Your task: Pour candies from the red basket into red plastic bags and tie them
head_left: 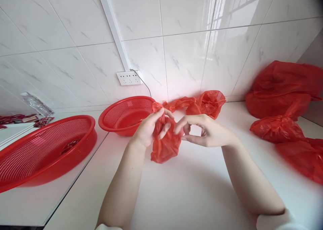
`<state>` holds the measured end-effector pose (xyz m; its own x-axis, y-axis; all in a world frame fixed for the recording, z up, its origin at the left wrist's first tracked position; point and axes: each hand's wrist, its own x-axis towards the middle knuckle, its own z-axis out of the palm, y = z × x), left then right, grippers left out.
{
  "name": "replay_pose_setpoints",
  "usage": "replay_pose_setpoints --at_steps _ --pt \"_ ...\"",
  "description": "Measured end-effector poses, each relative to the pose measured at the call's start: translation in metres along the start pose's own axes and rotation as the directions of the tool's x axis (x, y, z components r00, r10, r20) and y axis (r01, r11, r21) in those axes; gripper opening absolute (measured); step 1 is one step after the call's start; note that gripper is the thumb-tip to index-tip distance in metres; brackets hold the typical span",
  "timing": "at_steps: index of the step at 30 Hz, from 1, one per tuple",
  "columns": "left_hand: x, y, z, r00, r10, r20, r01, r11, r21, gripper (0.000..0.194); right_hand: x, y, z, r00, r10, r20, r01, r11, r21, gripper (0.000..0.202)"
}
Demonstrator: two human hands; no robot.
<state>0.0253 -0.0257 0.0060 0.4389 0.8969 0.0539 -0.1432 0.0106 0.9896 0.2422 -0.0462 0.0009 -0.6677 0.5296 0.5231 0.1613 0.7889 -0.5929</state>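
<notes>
A crumpled red plastic bag [166, 147] hangs above the white table. Its gathered neck is wrapped in the fingers of my left hand [148, 127], with part of the bag sticking up past the thumb. My right hand [208, 130] is at the bag's right edge, thumb and fingers curved together in a pinch on the thin plastic. How much plastic lies between those fingertips is hard to see. What the bag contains, if anything, is hidden.
Behind my left hand stands a red mesh basket [113, 130]; a larger red basket [85, 156] is at the left. More red bags lie by the wall [214, 100] and at the right [280, 88]. A clear bottle [37, 104] lies far left. A cable [145, 82] runs from the power outlet [129, 78].
</notes>
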Motion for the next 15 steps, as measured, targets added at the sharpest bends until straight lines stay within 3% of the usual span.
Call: replay_pose_setpoints --at_steps 1,3,5,7,9,13,15 --pt "-0.004 0.001 0.001 0.997 0.079 -0.02 -0.074 0.981 0.181 0.043 0.002 0.002 0.003 0.998 -0.016 -0.064 0.018 0.999 0.033 0.013" --pt "-0.011 0.004 0.001 0.946 0.315 -0.071 -0.229 0.809 0.541 0.044 0.009 0.009 0.01 0.965 0.004 -0.261 0.028 0.993 0.118 0.014" --pt "-0.015 0.005 -0.001 0.833 0.551 -0.038 -0.326 0.546 0.772 0.038 0.017 0.018 0.02 0.908 0.098 -0.408 -0.001 0.973 0.231 0.019" --pt "-0.014 0.004 -0.004 0.755 0.652 0.063 -0.391 0.371 0.842 0.032 0.023 0.026 0.029 0.894 0.207 -0.397 -0.059 0.933 0.354 0.024" --pt "-0.009 0.002 -0.008 0.738 0.663 0.124 -0.475 0.381 0.793 0.033 0.026 0.031 0.035 0.917 0.26 -0.302 -0.103 0.886 0.451 0.032" --pt "0.002 -0.006 -0.012 0.77 0.619 0.154 -0.607 0.638 0.473 0.043 0.027 0.031 0.04 0.934 0.279 -0.225 -0.123 0.839 0.53 0.042" --pt "0.004 -0.008 -0.012 0.769 0.611 0.186 -0.634 0.695 0.338 0.046 0.026 0.031 0.04 0.934 0.271 -0.232 -0.112 0.84 0.53 0.044"
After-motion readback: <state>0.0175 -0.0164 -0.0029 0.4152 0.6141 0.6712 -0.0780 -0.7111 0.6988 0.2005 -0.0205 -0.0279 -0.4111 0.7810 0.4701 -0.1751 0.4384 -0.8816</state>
